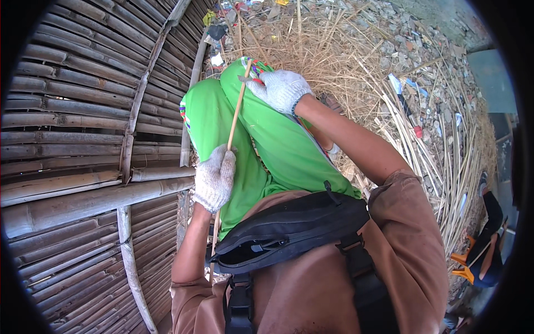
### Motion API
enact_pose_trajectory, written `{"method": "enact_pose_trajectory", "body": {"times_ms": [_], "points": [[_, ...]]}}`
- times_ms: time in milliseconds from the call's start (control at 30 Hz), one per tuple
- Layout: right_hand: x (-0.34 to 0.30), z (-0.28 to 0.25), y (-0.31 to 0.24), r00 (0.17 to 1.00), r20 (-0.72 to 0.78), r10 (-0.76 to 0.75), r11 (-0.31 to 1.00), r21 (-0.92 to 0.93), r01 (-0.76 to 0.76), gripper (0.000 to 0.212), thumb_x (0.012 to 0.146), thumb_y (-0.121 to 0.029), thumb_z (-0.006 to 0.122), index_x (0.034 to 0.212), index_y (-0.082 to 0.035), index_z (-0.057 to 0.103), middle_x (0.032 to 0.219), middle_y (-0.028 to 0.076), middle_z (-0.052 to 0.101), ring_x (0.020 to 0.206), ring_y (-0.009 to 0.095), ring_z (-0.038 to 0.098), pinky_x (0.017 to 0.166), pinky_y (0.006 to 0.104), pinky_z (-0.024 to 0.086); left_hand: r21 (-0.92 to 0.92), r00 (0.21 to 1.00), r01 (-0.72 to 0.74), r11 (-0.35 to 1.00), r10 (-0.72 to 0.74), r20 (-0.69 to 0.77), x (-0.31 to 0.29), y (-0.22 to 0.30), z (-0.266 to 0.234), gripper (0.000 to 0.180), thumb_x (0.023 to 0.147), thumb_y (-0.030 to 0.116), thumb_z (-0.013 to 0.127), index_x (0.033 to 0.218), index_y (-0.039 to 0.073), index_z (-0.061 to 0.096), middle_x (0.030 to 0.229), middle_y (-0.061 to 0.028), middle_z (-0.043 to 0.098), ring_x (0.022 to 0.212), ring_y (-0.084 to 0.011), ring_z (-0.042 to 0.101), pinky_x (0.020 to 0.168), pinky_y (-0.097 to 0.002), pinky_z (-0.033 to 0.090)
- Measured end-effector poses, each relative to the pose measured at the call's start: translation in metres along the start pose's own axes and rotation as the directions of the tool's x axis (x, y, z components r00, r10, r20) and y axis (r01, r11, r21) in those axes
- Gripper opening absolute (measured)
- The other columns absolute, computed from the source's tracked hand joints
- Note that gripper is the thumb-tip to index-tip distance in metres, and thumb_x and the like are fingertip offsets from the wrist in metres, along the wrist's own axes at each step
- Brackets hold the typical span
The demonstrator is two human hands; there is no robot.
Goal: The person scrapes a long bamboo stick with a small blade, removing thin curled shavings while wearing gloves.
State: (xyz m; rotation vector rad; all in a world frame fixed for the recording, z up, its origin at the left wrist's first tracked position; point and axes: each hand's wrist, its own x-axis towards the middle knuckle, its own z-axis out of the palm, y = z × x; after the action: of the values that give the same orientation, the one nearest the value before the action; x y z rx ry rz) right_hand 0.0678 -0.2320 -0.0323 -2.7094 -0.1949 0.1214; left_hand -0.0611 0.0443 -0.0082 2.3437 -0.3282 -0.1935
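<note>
A long, thin bamboo stick (238,111) slants over my green-trousered lap. My left hand (215,179), in a white knit glove, is closed round it near its middle, and its lower end runs down beside my left forearm. Toward the stick's far end is my right hand (282,92), also gloved in white, with its fingers closed. From those fingers a small grey blade (245,79) sticks out and lies across the stick. A bit of red shows beside the fingers; the handle is hidden in the glove.
To my left stands a bamboo slat wall (72,119) with a thick pole. Dry straw and shavings (345,61) cover the littered ground ahead. Several thin bamboo strips (417,156) lie on the right. A black waist bag (289,228) rests on me. Another person (489,239) is at far right.
</note>
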Motion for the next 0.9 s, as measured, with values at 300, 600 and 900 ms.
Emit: {"method": "enact_pose_trajectory", "body": {"times_ms": [300,600,900], "points": [[-0.002,-0.006,-0.002,0.998,0.016,0.061,0.996,0.060,-0.062,0.080,0.108,-0.072,0.034,0.108,-0.008,0.081,0.110,0.027,0.078,0.103,0.046,0.077,0.092,0.0596,0.059,0.047,0.997,0.078,0.996,-0.079,0.025,-0.051,0.024,-0.014,0.029,0.112,0.023,0.058,0.122,-0.001,0.072,0.071,-0.0189,0.065,0.063,-0.0309,0.070,0.063,-0.0422,0.055],[-0.008,0.006,0.003,0.991,-0.104,0.085,0.991,0.115,-0.073,0.068,0.109,-0.063,0.040,0.108,-0.007,0.079,0.108,0.028,0.078,0.102,0.046,0.076,0.092,0.0593,0.059,-0.449,0.938,0.347,0.823,-0.300,0.176,-0.061,0.009,-0.019,0.034,0.117,0.030,0.051,0.129,0.001,0.063,0.067,0.0015,0.054,0.042,-0.0064,0.046,0.039,-0.0253,0.036],[-0.001,-0.002,0.000,1.000,-0.014,0.021,0.999,0.031,-0.020,0.071,0.109,-0.069,0.037,0.104,-0.012,0.079,0.106,0.025,0.079,0.097,0.044,0.078,0.088,0.0596,0.060,-0.483,0.926,0.355,0.801,-0.229,0.301,0.013,0.007,-0.009,0.038,0.117,0.032,0.049,0.124,-0.001,0.065,0.068,-0.0009,0.056,0.041,-0.0096,0.046,0.038,-0.0278,0.038]]}}
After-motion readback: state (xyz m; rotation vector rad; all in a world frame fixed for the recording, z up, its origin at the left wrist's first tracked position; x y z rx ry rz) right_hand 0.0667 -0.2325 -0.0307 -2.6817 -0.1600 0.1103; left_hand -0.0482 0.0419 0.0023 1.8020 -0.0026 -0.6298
